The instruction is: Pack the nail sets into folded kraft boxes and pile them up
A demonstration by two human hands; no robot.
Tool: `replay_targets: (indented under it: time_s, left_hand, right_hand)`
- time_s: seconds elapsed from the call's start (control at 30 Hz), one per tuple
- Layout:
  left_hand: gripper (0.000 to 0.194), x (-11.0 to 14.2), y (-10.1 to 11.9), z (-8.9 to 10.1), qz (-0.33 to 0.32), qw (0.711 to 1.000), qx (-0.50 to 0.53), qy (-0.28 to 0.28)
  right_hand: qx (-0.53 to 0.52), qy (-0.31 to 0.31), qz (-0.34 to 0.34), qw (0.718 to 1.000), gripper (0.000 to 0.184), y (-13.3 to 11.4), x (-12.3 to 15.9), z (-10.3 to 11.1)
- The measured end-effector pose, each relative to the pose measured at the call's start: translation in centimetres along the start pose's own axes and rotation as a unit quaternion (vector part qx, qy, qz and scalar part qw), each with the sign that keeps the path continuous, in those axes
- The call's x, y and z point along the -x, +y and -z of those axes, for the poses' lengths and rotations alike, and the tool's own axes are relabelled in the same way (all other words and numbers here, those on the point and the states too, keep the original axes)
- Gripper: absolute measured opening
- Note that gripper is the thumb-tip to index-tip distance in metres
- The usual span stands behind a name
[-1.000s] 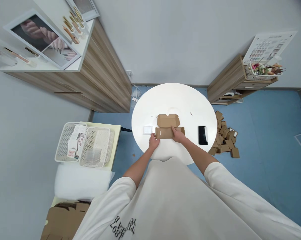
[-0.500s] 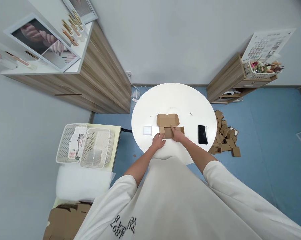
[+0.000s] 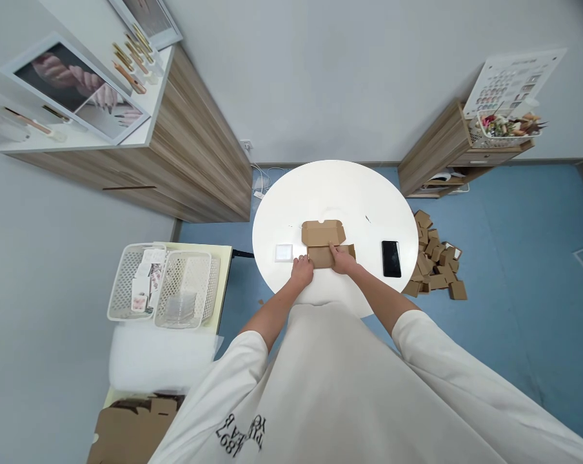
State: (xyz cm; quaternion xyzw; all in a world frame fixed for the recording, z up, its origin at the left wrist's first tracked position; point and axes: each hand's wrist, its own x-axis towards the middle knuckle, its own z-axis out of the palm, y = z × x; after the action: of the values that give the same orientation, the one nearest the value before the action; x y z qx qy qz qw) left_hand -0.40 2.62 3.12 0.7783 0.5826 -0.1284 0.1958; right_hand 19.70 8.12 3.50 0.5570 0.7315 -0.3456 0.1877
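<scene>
A small brown cardboard box (image 3: 319, 257) lies on the white round table (image 3: 291, 193), its lid (image 3: 323, 232) laid back flat on the far side. My left hand (image 3: 302, 271) is closed on the box's left end, where the side flap is folded up; the fingertips partly hide that end. At the right end my right hand (image 3: 342, 260) grips the box, thumb over the inside and the other fingers out of sight. The flap beyond that hand sticks outward. Just left of my left hand sits a clear, flat square case (image 3: 284, 252).
A black phone (image 3: 391, 259) lies at the table's right side. Several folded cardboard boxes (image 3: 436, 264) are heaped on the floor to the right. White baskets (image 3: 182, 290), a bubble-wrap-like white bundle (image 3: 163, 357) and flat cardboard (image 3: 129, 435) occupy the side table at left.
My left hand has moved from the flat left flap, over the box's left end, then back a little to the left. That flap is now folded up. My right hand keeps its grip.
</scene>
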Motion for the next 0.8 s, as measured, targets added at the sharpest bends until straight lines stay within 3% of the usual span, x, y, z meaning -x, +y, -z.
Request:
replay_targets:
  time_s: [0.2,0.33,0.6,0.73,0.8]
  left_hand:
    - [0.035,-0.2,0.4,0.4,0.020,0.999,-0.022,0.021]
    - [0.056,-0.7,0.0,0.9,0.006,0.999,-0.013,0.038]
    - [0.091,-2.4,-0.5,1.4,-0.040,0.999,-0.013,0.002]
    - [0.096,-2.6,-0.8,1.5,-0.049,0.999,-0.020,0.002]
    - [0.096,-2.8,-0.9,1.5,-0.049,0.999,-0.023,-0.001]
  right_hand:
    - [-0.002,-0.009,-0.007,1.000,0.106,-0.1,0.2,0.0]
    - [-0.001,-0.001,-0.006,1.000,0.103,-0.2,0.3,-0.2]
    - [0.007,0.026,0.009,1.000,0.097,0.0,0.5,-0.7]
    - [0.010,0.139,0.023,0.990,0.086,0.9,2.3,-1.8]
    - [-0.006,0.227,-0.021,0.974,0.078,1.9,3.6,-2.9]
